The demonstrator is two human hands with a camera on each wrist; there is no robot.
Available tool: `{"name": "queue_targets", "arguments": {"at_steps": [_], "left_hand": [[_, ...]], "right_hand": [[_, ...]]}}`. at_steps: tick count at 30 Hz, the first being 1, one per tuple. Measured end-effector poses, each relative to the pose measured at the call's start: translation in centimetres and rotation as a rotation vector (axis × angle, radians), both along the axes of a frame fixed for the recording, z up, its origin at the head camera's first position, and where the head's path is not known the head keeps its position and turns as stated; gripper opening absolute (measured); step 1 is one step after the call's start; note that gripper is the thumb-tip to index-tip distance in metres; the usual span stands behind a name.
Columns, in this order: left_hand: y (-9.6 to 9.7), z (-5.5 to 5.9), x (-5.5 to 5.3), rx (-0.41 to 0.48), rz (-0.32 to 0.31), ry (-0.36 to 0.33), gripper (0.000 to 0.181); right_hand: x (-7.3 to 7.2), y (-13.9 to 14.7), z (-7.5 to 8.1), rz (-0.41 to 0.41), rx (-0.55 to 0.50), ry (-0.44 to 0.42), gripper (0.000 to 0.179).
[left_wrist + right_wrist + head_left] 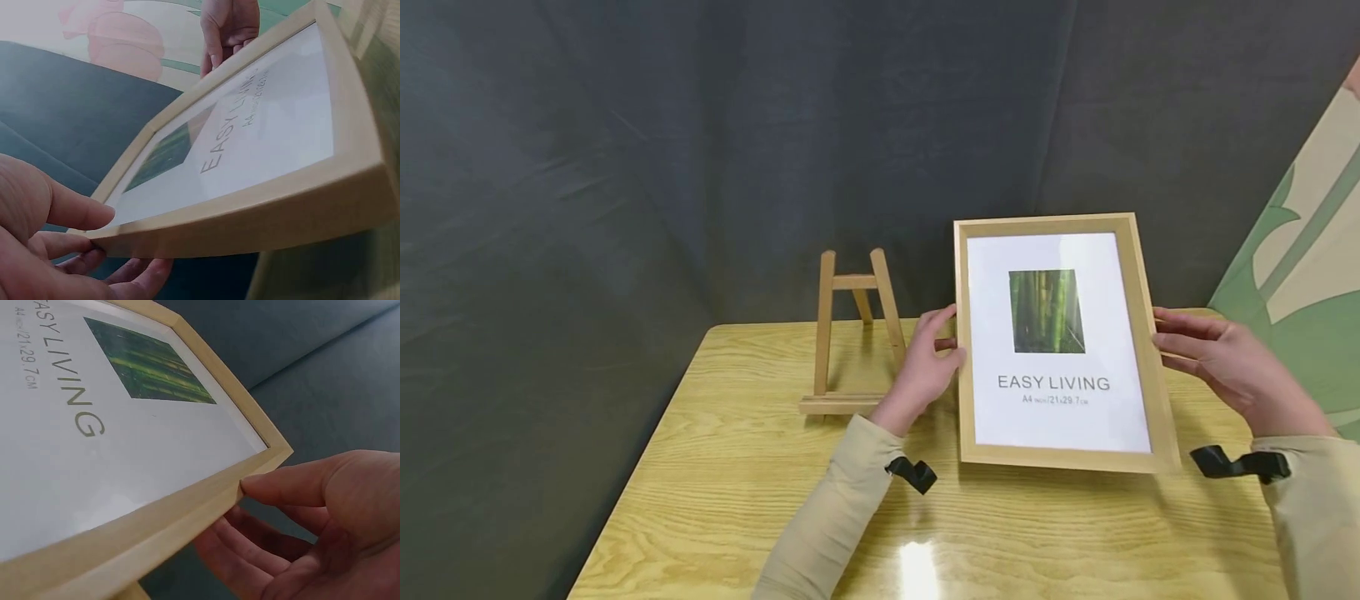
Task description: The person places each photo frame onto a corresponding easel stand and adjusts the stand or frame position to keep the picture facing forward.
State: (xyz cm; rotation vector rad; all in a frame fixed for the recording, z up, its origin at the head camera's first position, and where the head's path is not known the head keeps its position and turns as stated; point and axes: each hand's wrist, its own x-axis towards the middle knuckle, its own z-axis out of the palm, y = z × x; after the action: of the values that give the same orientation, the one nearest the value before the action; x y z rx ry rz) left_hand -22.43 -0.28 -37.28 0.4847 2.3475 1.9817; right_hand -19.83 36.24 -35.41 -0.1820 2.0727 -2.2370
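A light wooden picture frame (1052, 458) is held up over the right part of the table, its front towards me and tilted slightly. Its white insert (1052, 421) bears a green bamboo photo and the words EASY LIVING. My left hand (928, 362) grips the left side, thumb at the front edge and fingers behind, as the left wrist view shows. On the opposite side my right hand (1225, 362) holds the edge between thumb and fingers; in the right wrist view the thumb (287, 486) presses the side near a corner. Left of the frame stands a small wooden easel (824, 333).
The wood-grain table (722, 467) runs back to a dark grey curtain (850, 125). At the right edge is a panel with a green leaf pattern (1315, 333). My left forearm passes in front of the easel's lower right end. Black straps hang at both wrists.
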Motion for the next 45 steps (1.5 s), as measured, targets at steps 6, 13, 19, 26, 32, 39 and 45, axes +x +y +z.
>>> {"name": "queue_targets", "arguments": {"at_steps": [6,13,19,26,32,39,45], "left_hand": [[-1.6,1.5,0.4,0.03,-0.013,0.106,0.063],[-3.9,3.2,0.6,0.066,-0.019,0.247,0.062],[-5.9,4.1,0.7,0.1,-0.016,0.304,0.063],[-8.7,4.9,0.4,0.105,0.009,0.348,0.064],[-10.6,6.6,1.6,0.118,0.025,0.361,0.061],[-12.9,5.3,0.6,0.157,0.053,0.328,0.06],[-14.8,4.1,-0.3,0.189,0.065,0.355,0.059]], "right_hand": [[0.3,-1.6,1.8,-0.068,0.05,0.017,0.036],[0.6,-3.8,3.4,-0.066,0.011,0.074,0.047],[0.8,-6.1,4.4,-0.073,-0.03,0.128,0.052],[0.3,-9.0,4.8,-0.083,-0.044,0.189,0.052],[-0.2,-11.2,4.9,-0.084,-0.055,0.239,0.051],[-1.0,-13.2,4.5,-0.079,-0.008,0.265,0.049],[-2.1,-14.8,3.8,-0.065,-0.023,0.283,0.047]]}}
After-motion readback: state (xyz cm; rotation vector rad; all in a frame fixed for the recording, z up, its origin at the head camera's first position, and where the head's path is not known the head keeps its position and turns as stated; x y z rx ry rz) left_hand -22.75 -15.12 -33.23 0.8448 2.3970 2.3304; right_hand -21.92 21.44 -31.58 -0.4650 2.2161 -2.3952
